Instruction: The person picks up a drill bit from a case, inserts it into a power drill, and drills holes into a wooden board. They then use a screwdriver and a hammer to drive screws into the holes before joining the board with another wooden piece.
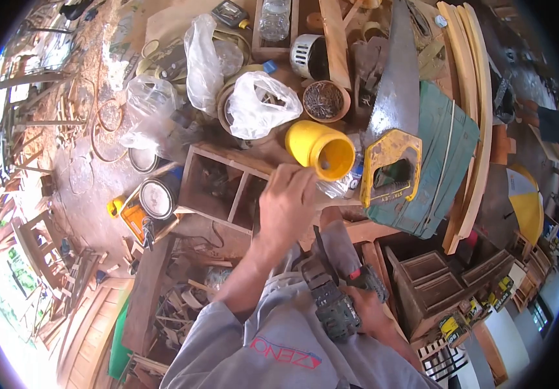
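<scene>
From where I stand, the left hand (289, 201) has its fingertips drawn together at the mouth of a yellow, round plastic jar (308, 141); whether they pinch the rim, I cannot tell. The jar lies just beyond that hand, its open mouth toward the person. If the fingertips push unevenly on the edge, it could roll and spill (whatever is inside is too small to make out). A brown round bowl of nails (323, 100) sits close behind the jar, so a backward knock could scatter those too. To the left hand's right lies a long steel handsaw with a yellow handle (396, 78); a sideways slip could bump it. The right hand (363, 308), nearer the body, is clamped on a dark green and black power tool (332, 301); divided attention could let that swing or press its switch.
</scene>
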Demonstrator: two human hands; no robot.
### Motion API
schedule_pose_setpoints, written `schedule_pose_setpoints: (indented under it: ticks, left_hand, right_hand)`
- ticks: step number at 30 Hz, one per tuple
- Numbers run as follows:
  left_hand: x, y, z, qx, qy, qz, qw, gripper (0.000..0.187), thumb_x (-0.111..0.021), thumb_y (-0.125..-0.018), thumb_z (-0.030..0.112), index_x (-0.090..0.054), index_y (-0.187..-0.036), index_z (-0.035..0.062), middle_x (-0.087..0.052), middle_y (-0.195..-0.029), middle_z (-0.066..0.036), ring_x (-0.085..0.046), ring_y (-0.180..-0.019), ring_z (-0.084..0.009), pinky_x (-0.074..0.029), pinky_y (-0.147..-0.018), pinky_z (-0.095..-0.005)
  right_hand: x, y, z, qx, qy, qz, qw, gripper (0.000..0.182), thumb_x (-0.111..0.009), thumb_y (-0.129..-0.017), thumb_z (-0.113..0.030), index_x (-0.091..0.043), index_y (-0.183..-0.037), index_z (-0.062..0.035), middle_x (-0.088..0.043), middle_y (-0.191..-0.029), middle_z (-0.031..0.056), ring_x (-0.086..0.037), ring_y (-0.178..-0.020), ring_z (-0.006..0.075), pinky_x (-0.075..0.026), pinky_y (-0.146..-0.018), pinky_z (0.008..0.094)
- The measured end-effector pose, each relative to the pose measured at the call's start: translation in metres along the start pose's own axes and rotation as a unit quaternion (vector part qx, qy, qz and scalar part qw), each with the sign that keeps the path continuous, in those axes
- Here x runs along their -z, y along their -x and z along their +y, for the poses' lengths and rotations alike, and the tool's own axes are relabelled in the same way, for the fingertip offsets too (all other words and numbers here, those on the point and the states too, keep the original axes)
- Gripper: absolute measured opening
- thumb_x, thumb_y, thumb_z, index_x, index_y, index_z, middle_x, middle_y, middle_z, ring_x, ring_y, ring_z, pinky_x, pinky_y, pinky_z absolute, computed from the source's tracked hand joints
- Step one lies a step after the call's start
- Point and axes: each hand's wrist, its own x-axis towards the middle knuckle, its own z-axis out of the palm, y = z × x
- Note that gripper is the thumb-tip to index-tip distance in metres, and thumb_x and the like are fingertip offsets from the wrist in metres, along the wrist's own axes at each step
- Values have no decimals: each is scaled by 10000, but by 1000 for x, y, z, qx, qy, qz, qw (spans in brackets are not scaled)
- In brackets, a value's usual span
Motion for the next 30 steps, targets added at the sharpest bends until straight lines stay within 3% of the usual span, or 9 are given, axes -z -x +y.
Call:
schedule_pose_setpoints:
  ticks: [8,11,14,16,21,24,26,28,30]
  left_hand:
    - [-21,3,-3,64,-44,9,997,362,-700,-903,218,-596,-1195,31,-599,-1111,-184,-657,-900,-388,-540,-749,-457]
    - [-24,7,1,46,-22,3,999,536,-718,-886,243,-513,-1352,73,-546,-1217,-221,-638,-989,-402,-558,-788,-448]
    - [-47,10,18,-30,-41,-14,999,801,-761,-832,403,-404,-1492,124,-353,-1443,-330,-400,-1282,-555,-404,-1045,-589]
    - [-68,1,22,-16,-140,-37,989,751,-745,-838,298,-409,-1481,103,-338,-1454,-352,-409,-1260,-597,-458,-997,-604]
    - [-59,-15,22,-6,-243,-88,966,672,-679,-820,133,-422,-1426,-4,-351,-1452,-368,-460,-1221,-616,-567,-855,-562]
    - [-52,-35,-2,5,-220,-33,975,613,-646,-850,120,-428,-1391,-69,-491,-1359,-341,-581,-1119,-556,-607,-766,-489]
    - [-29,-52,-19,61,-145,-101,982,543,-637,-909,176,-466,-1369,-57,-660,-1152,-261,-692,-980,-415,-600,-726,-427]
    - [7,-60,-39,-30,-55,-125,990,480,-657,-938,288,-553,-1283,-29,-718,-901,-188,-735,-794,-273,-573,-665,-377]
    - [59,-55,-36,89,208,-167,960,435,-685,-921,374,-648,-1117,-13,-699,-790,-179,-719,-703,-219,-541,-632,-368]
  right_hand:
    - [1,-5,-1,11,-6,-25,1000,531,-776,-692,-127,-587,-1172,-2,-678,-885,202,-694,-813,385,-538,-735,440]
    - [-5,3,4,22,6,-32,999,522,-771,-707,-129,-589,-1178,3,-685,-882,207,-698,-807,385,-541,-735,437]
    - [-7,6,2,-9,-15,7,1000,590,-789,-681,-144,-581,-1218,-14,-685,-904,213,-688,-829,395,-540,-744,446]
    - [-4,5,-8,-78,-15,-5,997,580,-790,-685,-130,-580,-1210,-1,-687,-923,227,-694,-842,406,-544,-751,443]
    - [-13,17,-6,-33,45,29,998,512,-759,-740,-132,-585,-1199,15,-683,-891,238,-697,-803,407,-543,-721,455]
    - [-15,16,-17,-41,49,32,997,505,-749,-752,-132,-583,-1205,17,-679,-879,244,-694,-790,413,-541,-708,456]
    - [-18,18,-19,-31,50,49,997,500,-747,-751,-128,-586,-1200,21,-677,-876,245,-691,-788,416,-539,-703,449]
    - [-19,19,-23,-29,59,50,997,499,-745,-754,-126,-588,-1203,24,-679,-885,245,-691,-799,415,-541,-711,446]
    - [-23,19,-28,-33,60,56,996,497,-742,-757,-125,-589,-1205,28,-681,-895,245,-691,-810,414,-543,-720,442]
